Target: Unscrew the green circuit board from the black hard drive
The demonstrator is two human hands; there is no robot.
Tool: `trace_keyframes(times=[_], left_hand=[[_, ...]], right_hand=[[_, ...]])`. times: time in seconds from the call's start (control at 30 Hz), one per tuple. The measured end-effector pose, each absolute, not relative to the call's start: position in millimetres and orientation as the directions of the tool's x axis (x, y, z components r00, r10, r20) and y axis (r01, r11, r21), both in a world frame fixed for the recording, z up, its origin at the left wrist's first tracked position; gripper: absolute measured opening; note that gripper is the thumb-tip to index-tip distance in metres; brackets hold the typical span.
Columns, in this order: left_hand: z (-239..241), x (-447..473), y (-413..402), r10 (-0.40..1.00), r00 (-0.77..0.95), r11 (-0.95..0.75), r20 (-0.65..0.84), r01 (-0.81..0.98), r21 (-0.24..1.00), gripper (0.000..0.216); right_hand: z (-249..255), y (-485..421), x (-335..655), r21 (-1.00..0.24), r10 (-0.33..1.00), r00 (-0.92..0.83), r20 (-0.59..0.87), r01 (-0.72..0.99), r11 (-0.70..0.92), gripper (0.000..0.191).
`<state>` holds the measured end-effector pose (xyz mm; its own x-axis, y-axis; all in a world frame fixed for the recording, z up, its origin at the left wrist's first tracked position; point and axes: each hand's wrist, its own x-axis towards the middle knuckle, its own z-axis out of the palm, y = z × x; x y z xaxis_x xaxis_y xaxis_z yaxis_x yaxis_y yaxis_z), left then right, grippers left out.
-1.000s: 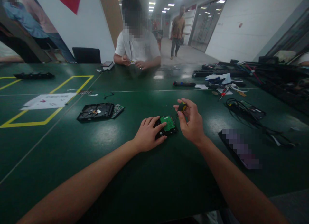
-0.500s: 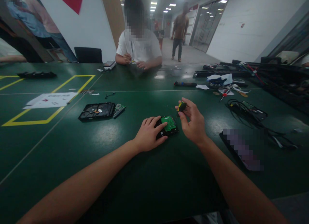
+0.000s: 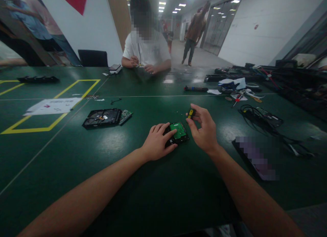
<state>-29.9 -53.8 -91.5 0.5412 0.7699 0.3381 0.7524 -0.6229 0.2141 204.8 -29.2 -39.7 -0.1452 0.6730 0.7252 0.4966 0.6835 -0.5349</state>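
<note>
A hard drive [image 3: 182, 139] lies on the green table with its green circuit board [image 3: 176, 131] facing up. My left hand [image 3: 160, 141] is spread across the drive's left side, thumb at the near edge and index finger on the board, holding it down. Between the thumb and fingers of my right hand [image 3: 204, 128] is a small screwdriver with a yellow and black handle [image 3: 190, 113]. Its thin shaft slants down to the drive's right part; whether the tip sits in a screw is too small to tell. Tiny screws [image 3: 179, 113] lie just beyond the drive.
To the left lie another hard drive [image 3: 102, 118], a loose circuit board [image 3: 125, 116] and a paper sheet [image 3: 52, 106]. Rightward are a pixelated flat object [image 3: 255, 158], a drive with cables [image 3: 268, 117] and a red screwdriver [image 3: 237, 100]. A person [image 3: 146, 53] sits opposite.
The screwdriver handle has turned between my right fingers, showing more yellow. My left hand and the drive stay put. A person in the background has moved slightly right.
</note>
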Motion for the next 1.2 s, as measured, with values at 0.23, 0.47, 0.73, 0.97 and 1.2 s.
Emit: trace_keyframes(times=[0.23, 0.47, 0.73, 0.97, 1.2], left_hand=[[-89.8, -29.3, -54.3, 0.770, 0.546, -0.623, 0.330, 0.756, 0.202, 0.063], [-92.5, -30.6, -52.9, 0.771, 0.542, -0.624, 0.335, 0.750, 0.220, 0.063], [-92.0, -29.9, -52.6, 0.770, 0.545, -0.623, 0.331, 0.754, 0.208, 0.064], [-91.9, -29.1, -52.7, 0.768, 0.550, -0.624, 0.328, 0.758, 0.188, 0.063], [-91.2, -30.2, -53.5, 0.765, 0.550, -0.626, 0.334, 0.757, 0.186, 0.063]], right_hand=[[-38.0, -31.9, 205.0, -0.549, 0.684, -0.201, 0.702, 0.459, 0.698, 0.060], [-38.4, -31.3, 205.2, -0.526, 0.663, -0.134, 0.736, 0.504, 0.685, 0.054], [-41.5, -31.5, 205.3, -0.601, 0.700, -0.194, 0.688, 0.388, 0.699, 0.060], [-43.3, -31.3, 208.4, -0.586, 0.703, -0.201, 0.683, 0.424, 0.691, 0.062], [-37.1, -32.8, 206.5, -0.481, 0.632, -0.152, 0.760, 0.523, 0.704, 0.054]])
